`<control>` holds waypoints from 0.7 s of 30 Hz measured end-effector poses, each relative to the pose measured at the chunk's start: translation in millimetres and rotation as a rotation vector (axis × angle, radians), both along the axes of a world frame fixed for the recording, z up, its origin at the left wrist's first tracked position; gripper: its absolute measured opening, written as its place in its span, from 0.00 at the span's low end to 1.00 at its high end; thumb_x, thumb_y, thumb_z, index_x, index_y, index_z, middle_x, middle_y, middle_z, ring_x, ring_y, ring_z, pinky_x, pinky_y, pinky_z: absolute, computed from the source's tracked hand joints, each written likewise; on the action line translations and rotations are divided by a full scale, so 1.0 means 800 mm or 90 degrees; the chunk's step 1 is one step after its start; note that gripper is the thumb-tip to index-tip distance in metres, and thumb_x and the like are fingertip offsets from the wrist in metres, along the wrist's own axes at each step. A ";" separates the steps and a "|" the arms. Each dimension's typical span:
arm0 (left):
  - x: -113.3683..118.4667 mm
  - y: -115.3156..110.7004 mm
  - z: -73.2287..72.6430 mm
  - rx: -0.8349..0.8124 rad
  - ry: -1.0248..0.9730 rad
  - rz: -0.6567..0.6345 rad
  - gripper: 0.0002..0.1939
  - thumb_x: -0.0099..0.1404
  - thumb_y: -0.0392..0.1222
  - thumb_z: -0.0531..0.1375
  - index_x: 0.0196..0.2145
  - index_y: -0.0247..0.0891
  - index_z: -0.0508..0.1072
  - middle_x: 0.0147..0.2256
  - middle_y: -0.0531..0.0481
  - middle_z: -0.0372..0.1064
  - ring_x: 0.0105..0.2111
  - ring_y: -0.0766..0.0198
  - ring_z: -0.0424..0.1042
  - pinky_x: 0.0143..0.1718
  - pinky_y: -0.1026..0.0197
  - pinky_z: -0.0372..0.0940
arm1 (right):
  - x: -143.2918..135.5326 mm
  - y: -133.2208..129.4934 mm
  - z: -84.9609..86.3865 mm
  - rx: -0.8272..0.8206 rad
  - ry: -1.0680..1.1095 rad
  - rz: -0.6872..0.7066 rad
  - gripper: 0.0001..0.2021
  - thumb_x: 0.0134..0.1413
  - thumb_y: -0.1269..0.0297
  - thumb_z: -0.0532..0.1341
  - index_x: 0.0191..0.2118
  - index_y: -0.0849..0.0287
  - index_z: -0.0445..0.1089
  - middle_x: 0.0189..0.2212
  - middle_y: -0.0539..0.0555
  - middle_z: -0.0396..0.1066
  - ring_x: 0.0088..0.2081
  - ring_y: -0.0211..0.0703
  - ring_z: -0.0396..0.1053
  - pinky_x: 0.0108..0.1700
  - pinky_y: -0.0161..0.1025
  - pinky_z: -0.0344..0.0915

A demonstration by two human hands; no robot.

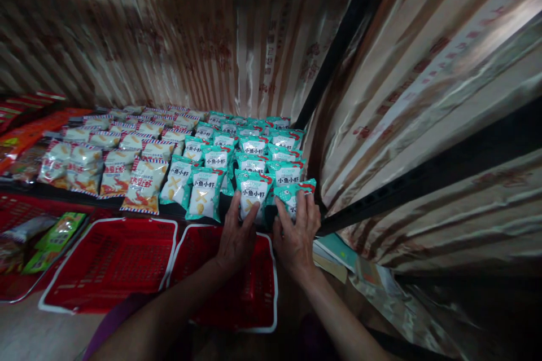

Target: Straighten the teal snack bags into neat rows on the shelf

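Observation:
Several teal-and-white snack bags stand in rows at the right end of a dark shelf. My left hand [237,237] is at a front-row snack bag [254,187], with thumb and finger gripping its lower part. Beside it, my right hand [298,228] has its fingers over the front of the rightmost snack bag [288,196], thumb at the bag's left edge. That bag tilts a little, and the fingers hide much of its lower half. Left of my hands, another teal bag [205,194] stands at the shelf's front edge.
White snack bags with striped tops [145,183] fill the shelf further left, then orange packets [25,138]. Below sit red baskets with white rims [174,248]; the far left one holds a green packet [53,242]. Striped curtains [190,28] and a black metal post [339,51] border the shelf.

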State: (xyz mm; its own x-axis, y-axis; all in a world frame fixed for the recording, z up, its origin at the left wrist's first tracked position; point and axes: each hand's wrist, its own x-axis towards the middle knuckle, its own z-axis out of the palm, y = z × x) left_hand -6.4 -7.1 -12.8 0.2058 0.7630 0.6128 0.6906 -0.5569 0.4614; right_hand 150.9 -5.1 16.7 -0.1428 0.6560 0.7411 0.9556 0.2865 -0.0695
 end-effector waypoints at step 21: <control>-0.001 0.000 -0.001 0.002 -0.023 -0.017 0.35 0.66 0.31 0.54 0.66 0.48 0.45 0.68 0.41 0.23 0.66 0.46 0.38 0.59 0.43 0.57 | -0.004 -0.004 -0.001 0.062 -0.016 0.083 0.22 0.55 0.70 0.60 0.55 0.46 0.66 0.69 0.55 0.39 0.66 0.65 0.41 0.60 0.67 0.48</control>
State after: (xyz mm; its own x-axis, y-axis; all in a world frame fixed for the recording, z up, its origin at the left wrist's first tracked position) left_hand -7.1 -7.1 -14.0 0.2037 0.7552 0.6230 0.6588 -0.5765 0.4833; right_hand 148.0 -7.9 15.5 -0.2412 0.5564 0.7951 0.9107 0.4129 -0.0126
